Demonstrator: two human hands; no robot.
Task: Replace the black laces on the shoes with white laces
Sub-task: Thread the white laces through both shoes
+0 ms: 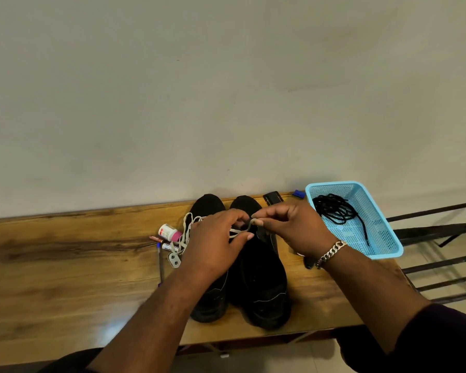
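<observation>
Over at the 9 o'clock side of the shoes there's a little pile of clutter on the wooden worktop [65,265]: a pen [160,265] lying along the wood, a couple of markers [166,244], and a small white bottle with a pink cap [170,232] tipped on its side. The white lace [186,232] loops loosely right next to that stuff, and it runs toward the hands. The left hand [213,246] sits over the left black shoe [210,300], fingers curled, grip pinching a stretch of the white lace near the eyelets. The right black shoe [261,286] stands touching its mate, toes pointing to 12 o'clock at the wall. The right hand [288,224], with a chain bracelet [330,253] on the wrist, hovers above that shoe, thumb and fingertips pinched on the lace's end. At about 2 o'clock from the shoes is a blue plastic basket [388,243] with the black laces [334,210] bundled inside. A small dark object [272,197] lies near the wall, can't tell what it is.
</observation>
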